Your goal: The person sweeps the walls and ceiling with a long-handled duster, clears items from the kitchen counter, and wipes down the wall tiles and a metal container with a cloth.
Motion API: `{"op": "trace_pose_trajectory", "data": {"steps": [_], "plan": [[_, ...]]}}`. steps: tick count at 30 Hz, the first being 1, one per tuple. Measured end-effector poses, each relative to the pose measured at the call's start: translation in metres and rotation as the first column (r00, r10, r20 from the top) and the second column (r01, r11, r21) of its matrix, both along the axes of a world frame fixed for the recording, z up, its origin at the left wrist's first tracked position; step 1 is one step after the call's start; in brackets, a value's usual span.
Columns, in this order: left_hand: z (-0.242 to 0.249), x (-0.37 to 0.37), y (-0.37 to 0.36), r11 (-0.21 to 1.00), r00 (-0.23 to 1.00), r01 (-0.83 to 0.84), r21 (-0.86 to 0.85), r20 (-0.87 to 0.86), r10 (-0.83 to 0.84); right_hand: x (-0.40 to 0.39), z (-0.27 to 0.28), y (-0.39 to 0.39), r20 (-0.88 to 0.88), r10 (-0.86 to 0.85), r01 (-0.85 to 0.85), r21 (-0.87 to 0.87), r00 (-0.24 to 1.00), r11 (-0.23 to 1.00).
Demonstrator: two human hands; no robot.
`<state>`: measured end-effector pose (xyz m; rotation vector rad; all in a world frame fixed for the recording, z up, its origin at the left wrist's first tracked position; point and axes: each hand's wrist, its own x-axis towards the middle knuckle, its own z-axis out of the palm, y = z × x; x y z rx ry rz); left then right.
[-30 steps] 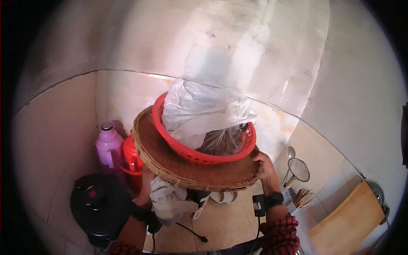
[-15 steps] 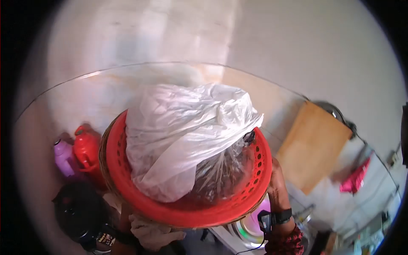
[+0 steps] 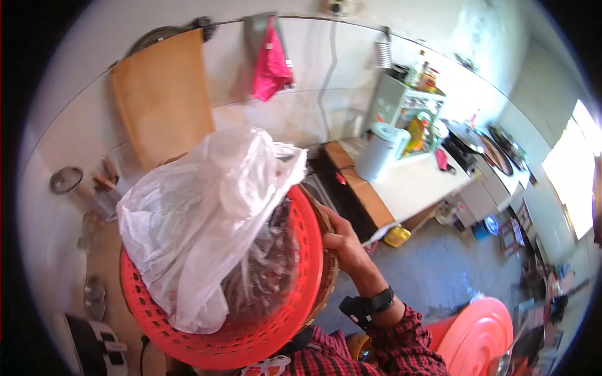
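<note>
A red plastic basket (image 3: 311, 250) with a holed rim sits nested in a brown woven basket (image 3: 328, 276), close in front of my body. Inside lie a crumpled white plastic bag (image 3: 200, 207) and a clear bag (image 3: 266, 269) with dark contents. My right hand (image 3: 343, 237) grips the right side of the baskets, its thumb and fingers closed round the woven edge. A dark band is on that wrist. My left hand is out of sight, and the left side of the baskets hides whatever supports them there.
A wooden board (image 3: 164, 94) and a pink cloth (image 3: 271, 66) hang on the wall. A light-blue thermos jug (image 3: 378, 153) stands on a white-topped counter (image 3: 426, 188). A large red lidded bucket (image 3: 480, 335) is at lower right on the blue-grey floor (image 3: 433, 269).
My view has swung right, bringing the counter, window and floor into sight. The red and purple flasks have left the view. The baskets and bags have come along, held by my right hand.
</note>
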<state>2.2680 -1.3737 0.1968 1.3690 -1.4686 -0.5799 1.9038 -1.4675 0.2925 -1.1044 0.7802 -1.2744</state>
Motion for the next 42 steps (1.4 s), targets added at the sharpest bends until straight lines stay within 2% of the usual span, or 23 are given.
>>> {"op": "trace_pose_trajectory", "data": {"steps": [4,6,7,9,12,14,17,19,22,25,26,29,30,31,33,36,39,40,42], "plan": [[0.001,-0.03,-0.027,0.966,0.963,0.259,0.004,0.071,-0.258,-0.041,-0.019,0.068,0.031,-0.272,0.271,0.043,0.962,0.962],[-0.002,-0.055,-0.032,0.92,0.914,0.391,-0.012,0.119,-0.387,-0.064,-0.026,0.102,0.047,-0.395,0.395,-0.002,0.918,0.919],[-0.003,-0.07,-0.04,0.892,0.884,0.453,-0.019,0.143,-0.446,-0.081,-0.033,0.112,0.05,-0.459,0.457,0.035,0.887,0.889],[-0.006,-0.105,-0.057,0.814,0.801,0.581,-0.02,0.188,-0.568,-0.121,-0.049,0.13,0.018,-0.539,0.537,0.06,0.842,0.841],[-0.027,-0.17,-0.089,0.671,0.654,0.742,-0.008,0.228,-0.721,-0.168,-0.054,0.148,-0.049,-0.701,0.703,0.064,0.712,0.709],[-0.051,-0.214,-0.113,0.553,0.531,0.833,-0.008,0.29,-0.796,-0.214,-0.067,0.157,-0.08,-0.727,0.732,0.056,0.681,0.679],[-0.078,-0.301,-0.136,0.468,0.458,0.878,0.104,0.108,-0.882,-0.281,-0.078,0.157,-0.105,-0.773,0.779,0.048,0.626,0.625],[-0.087,-0.36,-0.151,0.425,0.435,0.881,0.208,-0.003,-0.901,-0.333,-0.093,0.15,-0.104,-0.778,0.785,0.053,0.619,0.617],[-0.097,-0.44,-0.169,0.441,0.445,0.895,0.065,-0.142,-0.884,-0.402,-0.118,0.132,-0.058,-0.777,0.778,0.083,0.627,0.622],[-0.1,-0.498,-0.2,0.377,0.404,0.902,0.209,-0.106,-0.908,-0.463,-0.135,0.104,-0.07,-0.768,0.771,0.065,0.636,0.633],[-0.102,-0.515,-0.21,0.397,0.418,0.895,0.205,-0.069,-0.906,-0.481,-0.14,0.093,-0.054,-0.776,0.776,0.101,0.629,0.622],[-0.104,-0.557,-0.24,0.41,0.459,0.873,0.264,-0.161,-0.874,-0.524,-0.15,0.063,-0.032,-0.762,0.759,0.12,0.647,0.64],[-0.108,-0.568,-0.254,0.469,0.497,0.817,0.335,0.003,-0.868,-0.533,-0.15,0.051,-0.031,-0.766,0.764,0.119,0.642,0.635],[-0.113,-0.575,-0.264,0.461,0.49,0.813,0.354,0.009,-0.871,-0.542,-0.152,0.04,-0.001,-0.767,0.76,0.134,0.641,0.635],[-0.079,-0.599,-0.284,0.444,0.473,0.81,0.383,0.021,-0.881,-0.56,-0.159,0.02,0.06,-0.771,0.757,0.154,0.634,0.635],[-0.061,-0.625,-0.301,0.451,0.547,0.829,0.33,-0.317,-0.775,-0.584,-0.176,-0.006,0.087,-0.765,0.754,0.132,0.638,0.644],[-0.07,-0.634,-0.309,0.561,0.645,0.745,0.362,-0.177,-0.743,-0.602,-0.178,-0.026,0.096,-0.753,0.744,0.117,0.65,0.658],[-0.092,-0.631,-0.31,0.512,0.641,0.764,0.392,-0.377,-0.668,-0.605,-0.176,-0.033,0.098,-0.75,0.741,0.114,0.654,0.662],[-0.086,-0.613,-0.297,0.395,0.598,0.779,0.488,-0.386,-0.702,-0.613,-0.179,-0.042,0.12,-0.746,0.743,0.078,0.654,0.664]]}}
